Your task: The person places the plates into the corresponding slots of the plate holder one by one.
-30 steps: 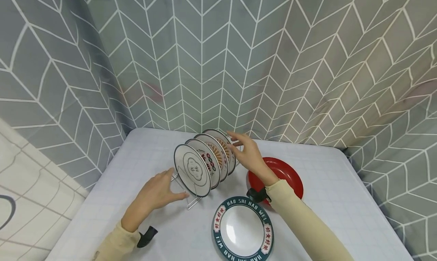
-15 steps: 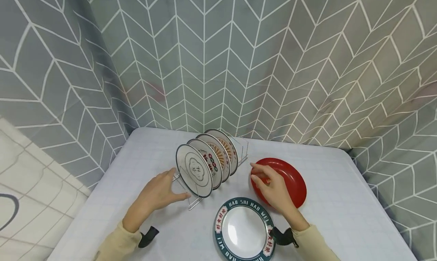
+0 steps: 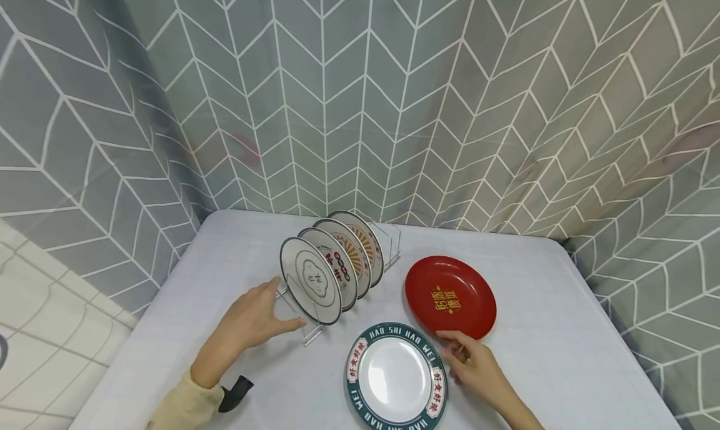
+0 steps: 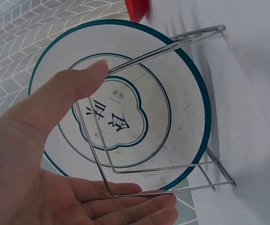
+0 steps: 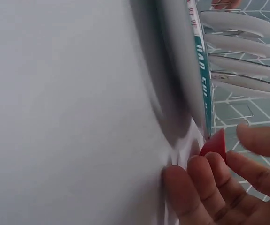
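Note:
My left hand (image 3: 247, 317) holds the near end of a wire dish rack (image 3: 316, 334), thumb on one side of the wire and fingers along the other. Several white plates stand on edge in the rack; the nearest plate (image 4: 172, 136) has a teal rim and a printed centre. My right hand (image 3: 475, 364) is low over the table, between a green-rimmed plate (image 3: 394, 380) and a red plate (image 3: 450, 295) with gold lettering. Its fingers are bent and its thumb stands apart. In the right wrist view, the fingertips (image 5: 177, 180) are right at the red plate's edge (image 5: 215, 146).
The white-covered table (image 3: 562, 330) ends at a patterned curtain (image 3: 349, 105) behind. The red plate lies to the right of the rack, and the green-rimmed plate lies in front, close beside the red one.
My right hand has moved from the rack's far end across the red plate, then toward me to the gap between the two flat plates. My left hand stays at the rack.

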A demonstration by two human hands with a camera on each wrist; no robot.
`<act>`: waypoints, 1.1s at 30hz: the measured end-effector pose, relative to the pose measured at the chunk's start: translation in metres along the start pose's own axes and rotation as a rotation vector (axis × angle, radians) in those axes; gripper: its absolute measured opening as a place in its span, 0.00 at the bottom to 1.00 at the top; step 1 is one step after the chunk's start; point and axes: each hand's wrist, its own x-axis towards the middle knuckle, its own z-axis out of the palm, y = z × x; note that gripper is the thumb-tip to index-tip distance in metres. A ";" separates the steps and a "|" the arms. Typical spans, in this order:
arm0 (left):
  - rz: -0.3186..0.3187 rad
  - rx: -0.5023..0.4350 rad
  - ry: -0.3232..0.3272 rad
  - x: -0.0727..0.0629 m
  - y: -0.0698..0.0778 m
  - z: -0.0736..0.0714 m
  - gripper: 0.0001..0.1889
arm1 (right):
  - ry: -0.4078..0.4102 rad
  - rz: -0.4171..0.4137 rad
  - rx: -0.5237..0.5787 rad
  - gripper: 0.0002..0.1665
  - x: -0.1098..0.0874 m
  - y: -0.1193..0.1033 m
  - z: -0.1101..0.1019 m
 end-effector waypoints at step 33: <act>0.021 0.013 0.016 0.000 -0.002 0.000 0.55 | -0.179 0.099 0.292 0.31 -0.010 -0.003 -0.021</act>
